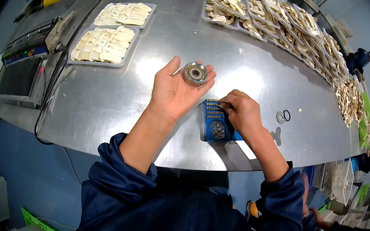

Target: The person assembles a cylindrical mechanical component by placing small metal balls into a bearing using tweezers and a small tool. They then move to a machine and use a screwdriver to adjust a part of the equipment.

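A round metal bearing [195,73] rests on the fingers of my left hand [174,88], which is turned palm up with the thumb out to the side. My right hand [242,110] is in a pinch over the right side of a blue box [207,127]. What its fingertips hold is too small to make out. Inside the box, rows of small metallic pieces [215,111] sit above a pile of loose grey bits [217,130]. To the right of that hand lie a flat metal washer [280,117], a dark ring [287,114] and a grey three-armed flat piece [276,136].
Two clear trays of sliced mushrooms [105,46] stand on the steel table [168,33] at left. Many more mushroom trays [274,21] are stacked at the far right, beside loose slices [349,100]. A scale [22,78] with a black cable is at the left edge. Other people are at right.
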`<action>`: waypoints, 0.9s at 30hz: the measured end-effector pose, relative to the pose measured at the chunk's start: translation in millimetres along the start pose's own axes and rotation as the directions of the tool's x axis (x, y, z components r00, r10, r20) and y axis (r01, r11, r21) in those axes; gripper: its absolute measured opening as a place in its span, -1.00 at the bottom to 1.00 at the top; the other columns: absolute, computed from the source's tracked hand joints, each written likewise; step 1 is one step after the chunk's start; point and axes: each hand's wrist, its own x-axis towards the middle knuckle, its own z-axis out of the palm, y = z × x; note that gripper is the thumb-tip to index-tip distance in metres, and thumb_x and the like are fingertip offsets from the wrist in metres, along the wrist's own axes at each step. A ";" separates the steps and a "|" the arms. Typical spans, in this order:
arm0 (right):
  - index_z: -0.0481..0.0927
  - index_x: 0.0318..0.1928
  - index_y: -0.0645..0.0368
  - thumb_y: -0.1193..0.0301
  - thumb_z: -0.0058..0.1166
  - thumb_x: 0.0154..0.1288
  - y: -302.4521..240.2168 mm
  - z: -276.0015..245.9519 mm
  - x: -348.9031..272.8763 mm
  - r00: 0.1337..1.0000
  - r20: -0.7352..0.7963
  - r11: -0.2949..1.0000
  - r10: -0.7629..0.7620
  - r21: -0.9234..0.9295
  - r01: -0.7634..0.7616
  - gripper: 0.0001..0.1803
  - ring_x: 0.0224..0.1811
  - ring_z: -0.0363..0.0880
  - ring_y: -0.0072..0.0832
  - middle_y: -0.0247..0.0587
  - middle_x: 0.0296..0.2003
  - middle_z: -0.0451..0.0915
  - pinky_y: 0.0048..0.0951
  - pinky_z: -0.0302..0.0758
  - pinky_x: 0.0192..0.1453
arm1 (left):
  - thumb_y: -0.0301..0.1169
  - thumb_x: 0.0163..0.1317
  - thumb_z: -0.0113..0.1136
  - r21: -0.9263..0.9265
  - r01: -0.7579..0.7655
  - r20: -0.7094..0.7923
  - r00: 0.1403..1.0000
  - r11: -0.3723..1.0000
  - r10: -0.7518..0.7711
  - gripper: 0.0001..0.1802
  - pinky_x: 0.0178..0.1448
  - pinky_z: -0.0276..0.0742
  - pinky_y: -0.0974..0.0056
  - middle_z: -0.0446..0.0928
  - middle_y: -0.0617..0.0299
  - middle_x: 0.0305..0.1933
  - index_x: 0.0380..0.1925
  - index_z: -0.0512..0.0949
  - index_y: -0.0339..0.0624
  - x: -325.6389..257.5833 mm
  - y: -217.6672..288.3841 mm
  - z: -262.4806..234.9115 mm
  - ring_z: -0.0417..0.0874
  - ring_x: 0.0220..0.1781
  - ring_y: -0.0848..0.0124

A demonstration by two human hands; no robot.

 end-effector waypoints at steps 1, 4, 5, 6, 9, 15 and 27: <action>0.64 -0.46 0.16 0.55 0.14 -0.03 -0.3 -0.4 -0.9 1.000 0.002 1.000 -0.015 -0.027 0.015 -0.94 -0.31 0.57 -0.28 -0.27 -0.43 0.56 -0.33 0.53 -0.24 | -0.14 0.42 -0.26 0.006 0.005 0.013 1.000 1.000 -0.005 -0.45 0.42 0.04 -0.12 0.08 -0.35 0.27 0.09 0.16 -0.50 -0.2 -0.4 -1.2 0.08 0.37 -0.13; 0.62 -0.49 0.16 0.56 0.14 -0.05 -0.4 3.4 -0.3 0.997 -0.031 0.994 -0.076 -0.084 0.073 -0.95 -0.34 0.56 -0.29 -0.27 -0.45 0.55 -0.32 0.52 -0.27 | -0.11 0.42 -0.28 0.055 0.001 0.004 1.000 0.999 -0.001 -0.49 0.39 0.11 -0.06 0.18 -0.30 0.16 -0.01 0.24 -0.44 -2.3 -0.6 2.4 0.16 0.30 -0.07; 0.61 -0.51 0.16 0.56 0.13 -0.07 -0.5 5.4 0.3 0.994 -0.048 0.991 -0.100 -0.099 0.095 -0.95 -0.35 0.55 -0.29 -0.27 -0.47 0.54 -0.31 0.52 -0.29 | -0.09 0.42 -0.28 0.075 -0.003 -0.007 1.000 0.997 0.003 -0.50 0.38 0.14 -0.03 0.23 -0.27 0.11 -0.05 0.27 -0.41 -2.8 -0.3 3.9 0.21 0.27 -0.04; 0.61 -0.52 0.17 0.56 0.13 -0.07 -0.8 5.9 0.7 0.992 -0.051 0.986 -0.117 -0.127 0.110 -0.96 -0.36 0.55 -0.29 -0.27 -0.47 0.53 -0.31 0.52 -0.31 | -0.09 0.42 -0.28 0.069 -0.001 -0.006 1.000 0.998 0.002 -0.50 0.38 0.14 -0.03 0.23 -0.27 0.11 -0.05 0.27 -0.41 -2.7 -0.2 3.7 0.21 0.27 -0.04; 0.58 -0.56 0.17 0.57 0.11 -0.10 -1.9 7.0 1.2 0.985 -0.054 0.970 -0.161 -0.194 0.148 -0.96 -0.37 0.54 -0.31 -0.27 -0.50 0.51 -0.32 0.52 -0.34 | -0.09 0.42 -0.28 0.056 0.002 -0.004 1.000 0.998 -0.001 -0.50 0.37 0.15 -0.02 0.24 -0.27 0.10 -0.05 0.28 -0.41 -2.3 -0.1 3.7 0.22 0.26 -0.05; 0.59 -0.56 0.16 0.57 0.09 -0.09 -2.4 7.5 0.9 0.983 -0.031 0.963 -0.183 -0.206 0.173 -0.95 -0.37 0.54 -0.32 -0.28 -0.50 0.52 -0.32 0.52 -0.36 | -0.09 0.41 -0.28 0.064 -0.009 -0.006 1.000 0.998 0.010 -0.50 0.35 0.19 -0.01 0.24 -0.27 0.10 -0.05 0.28 -0.41 -4.0 -0.3 4.6 0.24 0.24 -0.04; 0.61 -0.28 0.22 0.52 0.18 0.04 16.4 -36.4 -12.9 0.963 -0.259 0.996 0.072 -0.038 -0.085 -0.83 -0.43 0.62 -0.33 -0.13 -0.41 0.58 -0.38 0.54 -0.30 | -0.15 0.42 -0.27 0.026 -0.023 0.003 1.000 0.999 0.023 -0.46 0.42 0.06 -0.10 0.06 -0.36 0.26 0.12 0.13 -0.49 -3.4 -0.9 1.9 0.07 0.37 -0.14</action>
